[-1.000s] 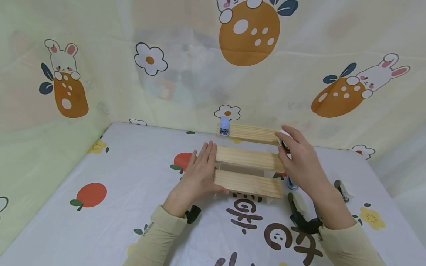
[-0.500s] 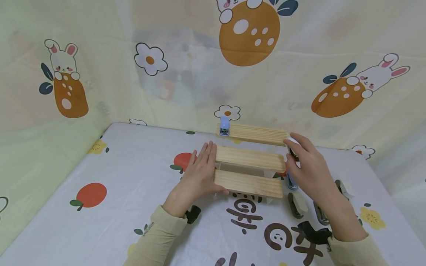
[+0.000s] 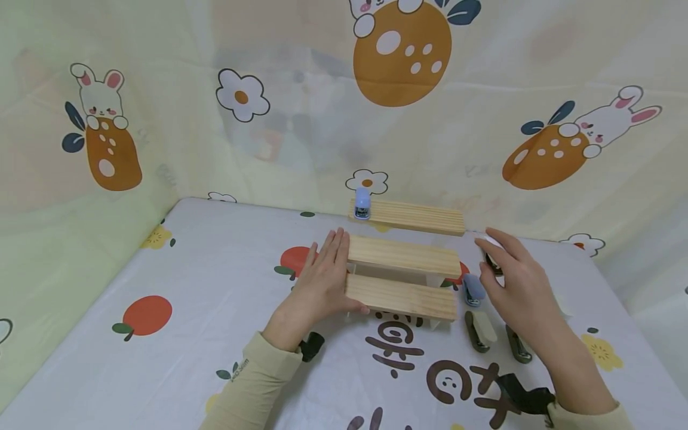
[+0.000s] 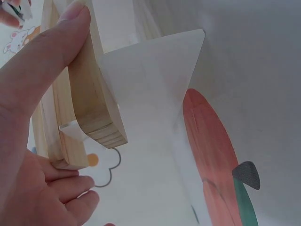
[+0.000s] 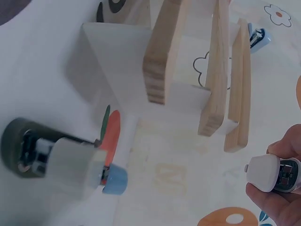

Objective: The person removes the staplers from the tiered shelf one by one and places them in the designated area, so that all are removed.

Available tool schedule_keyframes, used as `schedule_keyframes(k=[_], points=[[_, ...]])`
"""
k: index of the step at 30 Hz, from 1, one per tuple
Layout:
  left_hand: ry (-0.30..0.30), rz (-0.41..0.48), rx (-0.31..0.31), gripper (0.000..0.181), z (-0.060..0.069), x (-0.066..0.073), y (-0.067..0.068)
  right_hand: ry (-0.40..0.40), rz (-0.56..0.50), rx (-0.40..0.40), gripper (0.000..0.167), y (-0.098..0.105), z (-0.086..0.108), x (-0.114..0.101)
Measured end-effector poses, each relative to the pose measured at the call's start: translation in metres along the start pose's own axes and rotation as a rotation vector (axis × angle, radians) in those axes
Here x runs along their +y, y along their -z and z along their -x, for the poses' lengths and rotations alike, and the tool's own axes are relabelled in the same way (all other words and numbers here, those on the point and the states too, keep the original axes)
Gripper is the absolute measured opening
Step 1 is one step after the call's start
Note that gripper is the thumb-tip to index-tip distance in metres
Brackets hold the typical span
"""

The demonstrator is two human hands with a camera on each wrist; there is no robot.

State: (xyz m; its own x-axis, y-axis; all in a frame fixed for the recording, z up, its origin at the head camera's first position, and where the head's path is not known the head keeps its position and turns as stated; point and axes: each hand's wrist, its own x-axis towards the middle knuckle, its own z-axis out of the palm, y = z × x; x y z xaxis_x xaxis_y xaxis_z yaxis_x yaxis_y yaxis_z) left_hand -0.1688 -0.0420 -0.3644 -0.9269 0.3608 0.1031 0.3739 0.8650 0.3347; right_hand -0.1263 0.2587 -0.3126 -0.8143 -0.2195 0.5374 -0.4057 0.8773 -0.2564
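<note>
My left hand (image 3: 321,278) rests against the left end of a wooden stepped shelf with white supports. Its fingers lie straight along the boards, and in the left wrist view the thumb (image 4: 47,56) presses the face of the lowest board (image 4: 94,103). My right hand (image 3: 518,283) pinches a small white stapler (image 5: 263,174) between thumb and fingers. It is held in the air to the right of the shelf, apart from the boards. A blue stapler (image 3: 362,204) stands on the left end of the top board (image 3: 414,216). The middle board (image 3: 403,254) bears nothing.
Right of the shelf, a second blue stapler (image 3: 473,290), a beige stapler (image 3: 481,330) and a dark-based stapler (image 3: 518,345) lie on the patterned cloth (image 3: 226,298). Beyond my right forearm a pale object (image 3: 564,306) is mostly hidden. A printed curtain (image 3: 301,137) hangs close behind the shelf.
My right hand has moved right and nearer, carrying the white stapler away from the right end of the top board. More of the blue stapler on the cloth shows. My left hand stays put.
</note>
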Motion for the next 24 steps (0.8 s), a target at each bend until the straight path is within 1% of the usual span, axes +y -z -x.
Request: schedule_keyframes(k=[6,13,17,24], points=[[0.004,-0.003,-0.004,0.144,0.0,0.0,0.0,-0.011,0.0,0.008,0.041,0.004,0.01,0.006],[0.009,0.005,-0.003,0.144,0.0,0.001,0.001,-0.062,0.002,-0.011,0.042,0.008,0.021,0.013],[0.009,0.005,-0.002,0.144,0.0,0.0,0.0,-0.062,0.015,0.009,0.041,0.01,0.028,0.02],[0.003,0.009,0.003,0.144,0.0,0.0,0.0,-0.028,0.014,0.079,0.04,0.014,0.04,0.034]])
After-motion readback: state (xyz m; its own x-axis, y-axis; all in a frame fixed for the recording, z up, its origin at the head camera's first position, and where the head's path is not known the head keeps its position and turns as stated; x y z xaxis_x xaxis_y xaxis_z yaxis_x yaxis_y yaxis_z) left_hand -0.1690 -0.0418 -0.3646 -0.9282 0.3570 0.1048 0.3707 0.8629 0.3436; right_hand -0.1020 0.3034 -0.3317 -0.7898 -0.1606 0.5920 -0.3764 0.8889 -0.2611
